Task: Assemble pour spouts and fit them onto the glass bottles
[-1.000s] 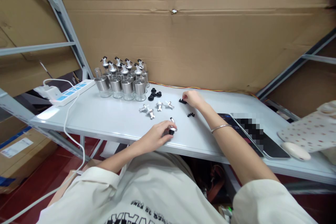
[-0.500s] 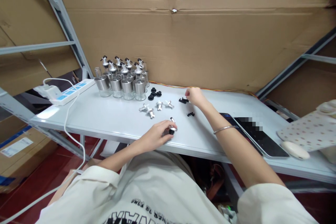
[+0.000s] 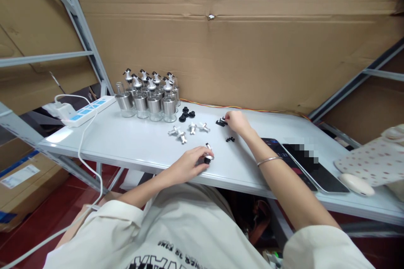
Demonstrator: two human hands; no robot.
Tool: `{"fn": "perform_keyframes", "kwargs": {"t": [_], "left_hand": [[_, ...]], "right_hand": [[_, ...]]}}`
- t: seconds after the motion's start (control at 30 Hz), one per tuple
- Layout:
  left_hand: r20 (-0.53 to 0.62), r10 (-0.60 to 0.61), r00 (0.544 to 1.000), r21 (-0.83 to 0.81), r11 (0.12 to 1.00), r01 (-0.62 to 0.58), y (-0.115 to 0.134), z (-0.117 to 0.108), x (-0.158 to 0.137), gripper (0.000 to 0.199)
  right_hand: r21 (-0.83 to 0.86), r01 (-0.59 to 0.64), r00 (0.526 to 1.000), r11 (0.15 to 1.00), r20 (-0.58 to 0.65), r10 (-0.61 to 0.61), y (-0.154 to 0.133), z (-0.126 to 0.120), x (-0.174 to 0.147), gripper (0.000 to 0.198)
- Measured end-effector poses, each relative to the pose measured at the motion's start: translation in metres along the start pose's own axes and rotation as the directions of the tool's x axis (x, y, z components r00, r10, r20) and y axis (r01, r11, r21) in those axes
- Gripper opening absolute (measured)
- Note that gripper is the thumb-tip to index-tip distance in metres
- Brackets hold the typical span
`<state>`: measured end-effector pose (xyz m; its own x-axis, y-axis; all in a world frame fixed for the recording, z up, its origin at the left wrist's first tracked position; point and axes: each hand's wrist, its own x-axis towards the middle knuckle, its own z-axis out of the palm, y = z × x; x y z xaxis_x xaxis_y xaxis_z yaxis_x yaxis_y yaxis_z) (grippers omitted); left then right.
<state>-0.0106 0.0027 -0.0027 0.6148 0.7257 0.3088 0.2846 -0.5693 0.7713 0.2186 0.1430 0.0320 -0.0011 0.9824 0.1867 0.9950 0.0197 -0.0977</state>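
Holds silver pourer (image 3: 209,157) in left hand (image 3: 193,164), near front edge of table (image 3: 126,147); at one o'clock from it, has right hand (image 3: 237,122) at black levers (image 3: 220,122), grip not discernible; at two, could scatter small black pieces (image 3: 230,139) through a low sweep.

"What's on the pale tabletop (image 3: 135,141)?"
"I see glass dispenser bottles (image 3: 154,105) and a power strip (image 3: 86,114) left, black stoppers (image 3: 182,118), silver pour spouts (image 3: 181,136) and black levers (image 3: 220,123) mid-table, two phones (image 3: 322,175) right."
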Motion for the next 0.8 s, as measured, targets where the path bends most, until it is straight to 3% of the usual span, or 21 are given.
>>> {"fn": "perform_keyframes", "kwargs": {"t": [0.2,0.33,0.47,0.57,0.7,0.8], "left_hand": [[-0.012,0.003,1.000,0.021,1.000,-0.003,0.000,0.000,0.000,0.027],[-0.034,0.008,0.999,0.012,1.000,-0.007,0.001,0.001,0.001,0.028],[-0.061,0.025,0.998,-0.007,1.000,-0.025,-0.002,0.002,0.003,0.028],[-0.073,0.026,0.997,-0.015,1.000,-0.027,-0.002,0.002,0.003,0.024],[-0.066,0.027,0.997,-0.034,0.999,-0.030,0.000,0.001,0.003,0.013],[-0.071,-0.012,0.997,-0.098,0.995,0.005,-0.001,0.002,0.002,0.024]], "right_hand": [[0.049,0.004,0.987,0.999,-0.163,0.004,-0.026,-0.032,-0.048,0.025],[0.432,0.105,0.927,0.896,-0.368,0.069,-0.039,-0.017,-0.107,0.018],[0.687,0.103,0.901,0.719,-0.371,0.226,-0.053,0.022,-0.148,0.014],[0.751,0.100,0.919,0.652,-0.320,0.228,-0.059,0.037,-0.156,0.013],[0.801,0.084,0.949,0.593,-0.246,0.198,-0.058,0.034,-0.156,0.020],[0.800,0.105,0.952,0.590,-0.253,0.174,-0.057,0.026,-0.160,0.023]]}}
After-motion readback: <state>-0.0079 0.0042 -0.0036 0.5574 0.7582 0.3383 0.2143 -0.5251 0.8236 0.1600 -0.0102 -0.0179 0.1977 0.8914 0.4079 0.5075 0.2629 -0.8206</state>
